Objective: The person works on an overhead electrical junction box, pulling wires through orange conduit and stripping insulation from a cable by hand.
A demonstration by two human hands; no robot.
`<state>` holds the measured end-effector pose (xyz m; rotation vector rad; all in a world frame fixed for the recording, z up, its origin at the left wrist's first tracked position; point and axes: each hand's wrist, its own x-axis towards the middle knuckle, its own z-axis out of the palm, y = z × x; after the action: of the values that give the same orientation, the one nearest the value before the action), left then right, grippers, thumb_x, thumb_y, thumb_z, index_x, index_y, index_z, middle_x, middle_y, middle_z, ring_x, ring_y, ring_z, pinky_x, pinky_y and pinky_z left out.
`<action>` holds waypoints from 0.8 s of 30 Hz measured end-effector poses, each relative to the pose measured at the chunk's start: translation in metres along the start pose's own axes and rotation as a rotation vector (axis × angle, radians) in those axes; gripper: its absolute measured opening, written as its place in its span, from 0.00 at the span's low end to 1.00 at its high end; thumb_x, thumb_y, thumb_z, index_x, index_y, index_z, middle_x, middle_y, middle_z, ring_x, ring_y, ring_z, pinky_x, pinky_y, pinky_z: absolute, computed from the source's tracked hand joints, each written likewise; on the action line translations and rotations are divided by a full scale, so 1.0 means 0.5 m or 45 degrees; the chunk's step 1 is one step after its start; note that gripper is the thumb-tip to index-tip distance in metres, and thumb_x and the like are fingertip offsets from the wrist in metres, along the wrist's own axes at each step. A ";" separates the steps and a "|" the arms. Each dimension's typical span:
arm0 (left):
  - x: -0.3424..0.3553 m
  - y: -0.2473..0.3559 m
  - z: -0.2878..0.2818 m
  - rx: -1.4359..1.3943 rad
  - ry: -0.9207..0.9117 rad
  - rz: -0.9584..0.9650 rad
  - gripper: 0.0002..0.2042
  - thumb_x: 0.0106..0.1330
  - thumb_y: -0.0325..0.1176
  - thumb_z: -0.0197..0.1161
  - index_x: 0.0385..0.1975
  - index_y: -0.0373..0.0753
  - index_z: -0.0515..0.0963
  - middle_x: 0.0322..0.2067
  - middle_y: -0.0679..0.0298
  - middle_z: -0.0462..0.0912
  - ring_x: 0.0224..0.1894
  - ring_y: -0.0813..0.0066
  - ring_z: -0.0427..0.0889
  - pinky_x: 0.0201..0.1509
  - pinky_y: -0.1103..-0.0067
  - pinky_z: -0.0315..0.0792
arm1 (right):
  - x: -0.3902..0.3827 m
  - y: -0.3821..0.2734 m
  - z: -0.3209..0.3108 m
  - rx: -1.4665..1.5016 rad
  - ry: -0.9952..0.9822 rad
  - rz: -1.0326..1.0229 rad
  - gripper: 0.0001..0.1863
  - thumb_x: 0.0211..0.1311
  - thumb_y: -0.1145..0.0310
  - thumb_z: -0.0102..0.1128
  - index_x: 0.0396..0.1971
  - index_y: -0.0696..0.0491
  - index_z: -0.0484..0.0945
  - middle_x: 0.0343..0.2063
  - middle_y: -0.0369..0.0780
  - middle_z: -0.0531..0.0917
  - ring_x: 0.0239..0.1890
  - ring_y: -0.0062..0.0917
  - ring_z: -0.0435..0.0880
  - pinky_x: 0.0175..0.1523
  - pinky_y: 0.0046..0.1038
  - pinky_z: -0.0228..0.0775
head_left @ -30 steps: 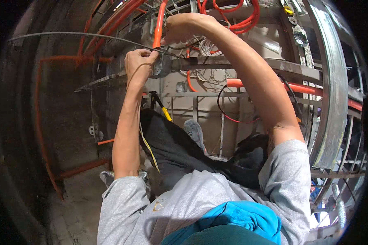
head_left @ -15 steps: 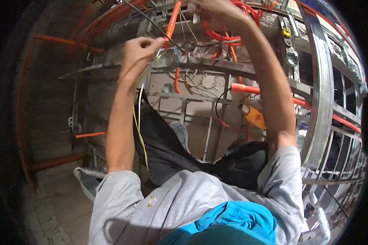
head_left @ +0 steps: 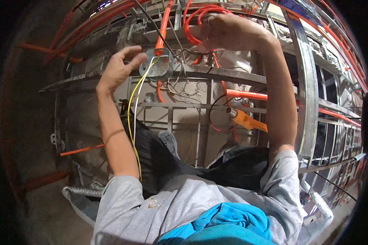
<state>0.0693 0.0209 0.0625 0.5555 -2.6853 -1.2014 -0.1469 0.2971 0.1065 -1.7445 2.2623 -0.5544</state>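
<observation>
My left hand (head_left: 118, 67) hovers with fingers apart just left of an upright orange conduit (head_left: 162, 28), whose flared end sits at a metal box (head_left: 163, 67). Yellow (head_left: 130, 114) and white (head_left: 140, 92) wires hang from that end past my left forearm and across my dark trousers. My right hand (head_left: 223, 32) is raised to the right of the conduit, over coiled red tubing (head_left: 190, 16); its fingers are blurred but look loosely apart, with nothing visible in them.
Metal framing (head_left: 298, 81) runs up the right side. Orange pipes (head_left: 245, 94) cross at mid right, above an orange metal-tipped tool (head_left: 245, 120). A crossbar (head_left: 233, 73) spans below my hands. Silver flexible duct (head_left: 81, 190) lies at lower left.
My left hand has left the conduit's end and moved left, fingers spreading. My right hand has come away from the conduit rightward. White and yellow wires now show hanging from the conduit.
</observation>
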 end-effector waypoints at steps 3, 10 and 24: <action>-0.040 -0.005 0.002 0.001 -0.084 -0.046 0.38 0.59 0.51 0.77 0.61 0.29 0.74 0.48 0.58 0.84 0.49 0.72 0.83 0.59 0.75 0.73 | 0.018 -0.010 0.017 -0.117 -0.130 0.164 0.20 0.62 0.51 0.71 0.44 0.51 0.84 0.34 0.40 0.88 0.39 0.30 0.87 0.46 0.32 0.77; -0.017 0.009 0.053 0.253 -0.147 0.060 0.56 0.40 0.53 0.87 0.69 0.32 0.65 0.61 0.47 0.76 0.66 0.58 0.73 0.71 0.68 0.64 | 0.061 0.014 0.069 0.265 -0.269 0.011 0.20 0.67 0.56 0.67 0.54 0.50 0.83 0.47 0.39 0.88 0.49 0.29 0.87 0.55 0.32 0.78; 0.004 -0.034 0.077 -0.021 -0.137 0.227 0.51 0.40 0.49 0.86 0.63 0.30 0.66 0.54 0.45 0.79 0.59 0.56 0.78 0.66 0.68 0.69 | 0.074 -0.023 0.106 0.518 -0.385 -0.025 0.16 0.71 0.63 0.63 0.53 0.55 0.82 0.42 0.38 0.90 0.44 0.19 0.86 0.51 0.26 0.78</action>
<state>0.0611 0.0365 0.0240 0.2491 -2.7407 -1.2357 -0.1255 0.2505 0.0654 -1.5289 1.7817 -0.6509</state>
